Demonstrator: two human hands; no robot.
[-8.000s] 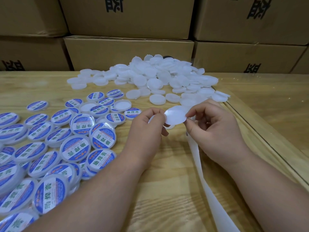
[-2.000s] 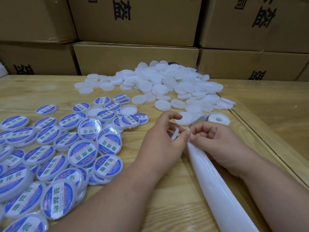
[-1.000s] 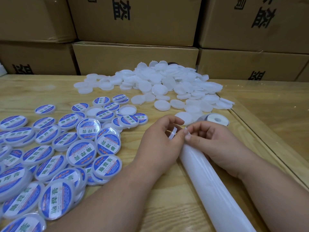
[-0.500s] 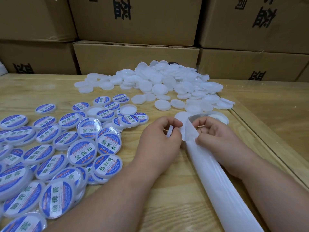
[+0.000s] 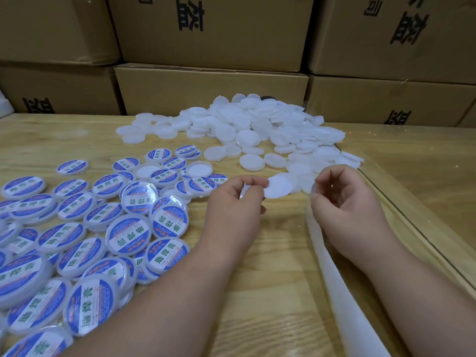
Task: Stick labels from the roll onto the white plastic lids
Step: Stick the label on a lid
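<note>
My left hand [image 5: 235, 207] pinches a round white label [image 5: 279, 189] by its edge, blank side towards me. A white lid's rim [image 5: 243, 194] shows inside the same hand. My right hand [image 5: 343, 204] is closed on the white backing strip [image 5: 345, 300], which runs from it down to the bottom right. The roll is hidden behind that hand. The two hands are about a hand's width apart. Bare white lids [image 5: 247, 130] are heaped at the back centre. Lids with blue labels [image 5: 85, 228] cover the left side.
The wooden table [image 5: 270, 292] has a raised rail [image 5: 417, 228] along its right side. Stacked cardboard boxes [image 5: 211, 88] form a wall right behind the heap of lids.
Half a second ago both hands met at the strip's end. Now they have drawn apart: the left holds the label free, and the right has moved right with the strip.
</note>
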